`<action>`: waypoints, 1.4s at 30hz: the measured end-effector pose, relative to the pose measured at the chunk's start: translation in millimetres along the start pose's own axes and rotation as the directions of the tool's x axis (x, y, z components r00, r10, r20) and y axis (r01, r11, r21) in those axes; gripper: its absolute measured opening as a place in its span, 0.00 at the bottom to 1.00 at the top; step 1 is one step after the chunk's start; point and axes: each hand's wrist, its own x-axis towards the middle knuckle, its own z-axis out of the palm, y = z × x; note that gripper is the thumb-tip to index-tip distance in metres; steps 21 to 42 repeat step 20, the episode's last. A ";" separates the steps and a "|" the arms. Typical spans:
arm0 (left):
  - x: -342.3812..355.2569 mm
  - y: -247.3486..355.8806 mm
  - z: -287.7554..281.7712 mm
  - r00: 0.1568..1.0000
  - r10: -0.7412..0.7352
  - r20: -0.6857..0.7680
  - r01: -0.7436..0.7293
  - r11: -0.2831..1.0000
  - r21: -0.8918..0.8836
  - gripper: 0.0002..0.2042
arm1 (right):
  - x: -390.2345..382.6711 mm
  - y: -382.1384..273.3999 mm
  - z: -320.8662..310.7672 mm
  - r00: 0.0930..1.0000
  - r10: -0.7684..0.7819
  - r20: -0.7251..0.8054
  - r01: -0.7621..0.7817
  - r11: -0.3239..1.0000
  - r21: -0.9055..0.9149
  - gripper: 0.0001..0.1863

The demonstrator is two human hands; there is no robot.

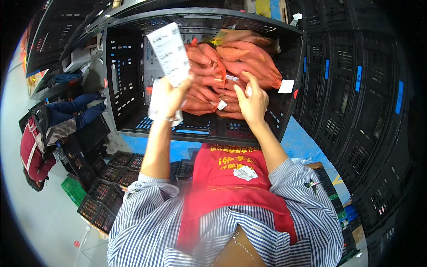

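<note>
My left hand (pixel 175 95) is closed around a strip of white printed labels (pixel 168 52), which stands up above the crate; more white paper hangs below the wrist. My right hand (pixel 255 103) is over the right part of the crate, thumb and forefinger apart, with a small white patch between them that I cannot make out. Beneath lie several red mesh bags of sweet potatoes (pixel 253 62), some with white labels. One white tag (pixel 286 86) hangs from a bag's end at the right. The bags sit in a black plastic crate (pixel 200 137); my hands hide part of them.
Tall stacks of black crates (pixel 356 89) line the right side. At the left, a person in a red top (pixel 33 151) bends over crates. Low crates with goods (pixel 106 191) and a green crate (pixel 73 190) stand on the floor. More black crates (pixel 58 31) rise at the upper left.
</note>
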 end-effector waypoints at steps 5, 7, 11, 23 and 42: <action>1.8 -10.2 63.3 0.984 0.106 0.145 -0.032 0.898 -0.439 0.05 | 27.5 4.4 18.0 0.997 -0.066 0.027 0.070 0.981 -0.180 0.15; 2.8 -11.2 71.0 0.988 0.063 0.138 0.003 0.901 -0.434 0.04 | 29.2 1.5 20.3 0.997 -0.076 0.004 0.075 0.980 -0.182 0.10; 8.2 -21.9 80.8 0.986 0.131 0.105 -0.079 0.912 -0.402 0.05 | 26.0 -0.5 23.6 0.998 -0.046 -0.053 0.039 0.991 -0.131 0.10; 63.8 14.6 58.1 0.757 0.395 0.521 -0.606 0.723 0.332 0.12 | -7.1 7.5 46.5 0.928 0.371 -0.041 -0.326 0.859 0.395 0.08; 63.8 14.6 58.1 0.757 0.395 0.521 -0.606 0.723 0.332 0.12 | -7.1 7.5 46.5 0.928 0.371 -0.041 -0.326 0.859 0.395 0.08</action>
